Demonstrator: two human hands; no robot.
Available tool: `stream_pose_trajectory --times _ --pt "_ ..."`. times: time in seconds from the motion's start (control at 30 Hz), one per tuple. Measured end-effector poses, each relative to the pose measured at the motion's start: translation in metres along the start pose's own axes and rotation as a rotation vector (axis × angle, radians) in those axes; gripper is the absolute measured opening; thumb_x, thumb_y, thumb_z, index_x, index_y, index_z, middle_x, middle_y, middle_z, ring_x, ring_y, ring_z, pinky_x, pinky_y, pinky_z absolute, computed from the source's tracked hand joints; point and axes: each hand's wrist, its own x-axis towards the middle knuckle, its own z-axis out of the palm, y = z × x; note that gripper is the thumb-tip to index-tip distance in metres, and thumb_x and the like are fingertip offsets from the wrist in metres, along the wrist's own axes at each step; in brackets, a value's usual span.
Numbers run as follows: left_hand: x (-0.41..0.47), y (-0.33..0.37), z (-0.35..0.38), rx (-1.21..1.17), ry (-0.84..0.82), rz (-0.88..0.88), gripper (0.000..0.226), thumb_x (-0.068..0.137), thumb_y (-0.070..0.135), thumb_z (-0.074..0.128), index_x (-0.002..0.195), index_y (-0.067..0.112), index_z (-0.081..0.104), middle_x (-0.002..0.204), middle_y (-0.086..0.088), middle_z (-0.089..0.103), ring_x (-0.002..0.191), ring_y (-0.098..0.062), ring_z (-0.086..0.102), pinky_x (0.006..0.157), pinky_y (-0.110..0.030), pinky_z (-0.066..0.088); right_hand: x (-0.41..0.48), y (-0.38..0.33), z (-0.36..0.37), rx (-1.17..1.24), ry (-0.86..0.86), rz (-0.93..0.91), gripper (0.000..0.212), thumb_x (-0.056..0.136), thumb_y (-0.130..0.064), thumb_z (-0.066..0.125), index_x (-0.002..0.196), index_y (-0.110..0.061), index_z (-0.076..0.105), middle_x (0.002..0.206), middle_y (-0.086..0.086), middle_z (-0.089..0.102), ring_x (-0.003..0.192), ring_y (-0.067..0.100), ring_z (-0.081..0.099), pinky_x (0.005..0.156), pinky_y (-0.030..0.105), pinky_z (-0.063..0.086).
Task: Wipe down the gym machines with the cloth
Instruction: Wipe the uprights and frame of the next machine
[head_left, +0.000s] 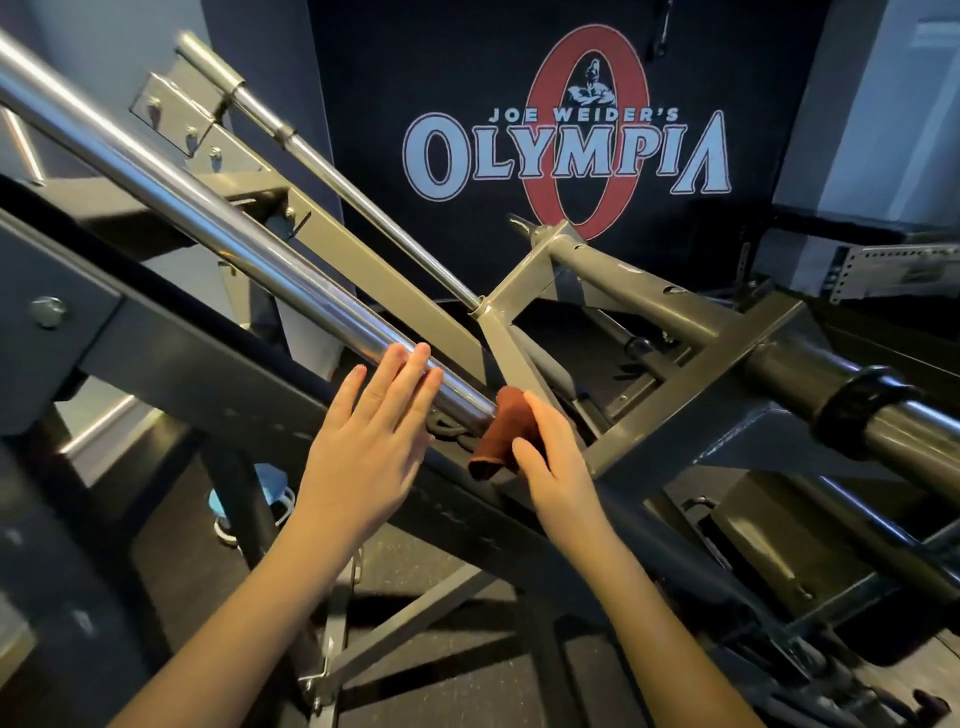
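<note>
While wiping chrome bar (234, 240) at centre frame, clutches cloth (491, 441) in right grip (550, 460), steadies bar with flat, uncurled left grip (369, 431).

Faces a black banner (519, 78) lettered JOE WEIDER'S OLYMPIA in pale outlined type over a red oval. Shows blue-grey wall (280, 52) at the left and a pale panel (883, 104) at the right, above a perforated metal strip (904, 270). Gives onto dark speckled floor (426, 558) below.
</note>
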Motion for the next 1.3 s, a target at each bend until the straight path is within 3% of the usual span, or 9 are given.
stream_pose_trajectory --times 0.2,0.4,0.67,0.8,0.9,1.0,1.07,1.17,1.3 --pt "-0.005 -0.002 -0.01 0.025 0.03 -0.019 0.062 0.095 0.042 0.029 0.15 0.013 0.028 0.158 -0.012 0.024 0.149 -0.026 0.01 0.121 -0.044 0.0 0.029 -0.03 0.02 -0.071 0.033 -0.126 0.042 0.098 -0.036 0.052 0.137 -0.029 0.041 0.133 -0.005 0.047 0.118 0.007 0.048 0.097 0.023 0.045" --pt "-0.04 -0.034 -0.009 0.029 0.104 -0.535 0.077 0.093 0.038 0.055 0.152 0.005 0.018 0.161 -0.017 0.007 0.148 -0.035 0.001 0.118 -0.051 0.0 -0.001 0.003 -0.001 -0.146 0.115 -0.013 0.044 0.094 -0.028 0.059 0.131 -0.036 0.037 0.131 -0.012 0.041 0.121 0.009 0.043 0.097 0.028 0.042" --pt "-0.042 -0.046 0.009 0.004 0.147 -0.475 0.083 0.088 0.045 0.041 0.153 0.006 0.009 0.16 -0.015 0.004 0.147 -0.028 -0.018 0.119 -0.042 -0.01 0.038 -0.053 0.047 -0.111 0.116 -0.22 0.036 0.099 -0.03 0.05 0.134 -0.029 0.042 0.133 -0.011 0.039 0.118 0.005 0.043 0.085 0.009 0.037" --pt "-0.042 -0.046 0.011 -0.014 0.181 -0.454 0.082 0.089 0.045 0.04 0.153 0.006 0.009 0.161 -0.014 0.002 0.148 -0.03 -0.015 0.12 -0.042 -0.009 0.01 0.002 0.022 -0.172 0.203 -0.189 0.038 0.096 -0.032 0.052 0.131 -0.038 0.039 0.124 -0.026 0.039 0.119 -0.001 0.042 0.098 0.024 0.044" --pt "-0.042 -0.045 0.01 -0.022 0.165 -0.468 0.081 0.09 0.045 0.038 0.153 0.007 0.006 0.161 -0.016 0.003 0.148 -0.032 -0.013 0.12 -0.043 -0.011 -0.004 0.021 0.021 -0.279 0.329 -0.037 0.042 0.097 -0.028 0.053 0.135 -0.033 0.038 0.139 -0.007 0.037 0.125 0.014 0.041 0.102 0.048 0.046" --pt "-0.041 -0.044 0.009 -0.008 0.16 -0.472 0.079 0.09 0.045 0.038 0.153 0.006 0.008 0.161 -0.017 0.004 0.147 -0.031 -0.015 0.119 -0.041 -0.013 0.008 -0.016 0.045 -0.283 0.333 -0.117 0.045 0.097 -0.028 0.051 0.14 -0.03 0.037 0.143 -0.003 0.029 0.12 0.007 0.035 0.093 0.025 0.047" --pt "-0.041 -0.045 0.01 0.015 0.161 -0.468 0.079 0.09 0.045 0.039 0.152 0.004 0.01 0.161 -0.019 0.004 0.147 -0.03 -0.017 0.119 -0.041 -0.014 0.021 -0.045 0.059 -0.296 0.278 -0.244 0.048 0.098 -0.03 0.051 0.142 -0.034 0.033 0.145 -0.004 0.026 0.12 0.004 0.03 0.086 0.011 0.033" --pt "-0.041 -0.046 0.011 0.043 0.166 -0.465 0.08 0.09 0.043 0.042 0.152 0.004 0.01 0.16 -0.019 0.005 0.147 -0.031 -0.015 0.12 -0.04 -0.013 0.027 -0.044 0.055 -0.365 0.214 -0.358 0.051 0.097 -0.032 0.052 0.138 -0.043 0.023 0.146 -0.003 0.027 0.122 0.006 0.031 0.09 0.018 0.031" --pt "-0.041 -0.043 0.009 0.074 0.158 -0.472 0.078 0.091 0.043 0.04 0.152 0.005 0.008 0.16 -0.02 0.006 0.147 -0.039 -0.002 0.12 -0.045 -0.006 -0.001 0.008 0.019 -0.451 0.178 -0.149 0.055 0.096 -0.032 0.053 0.142 -0.04 0.023 0.148 -0.004 0.024 0.132 0.019 0.037 0.1 0.033 0.039"
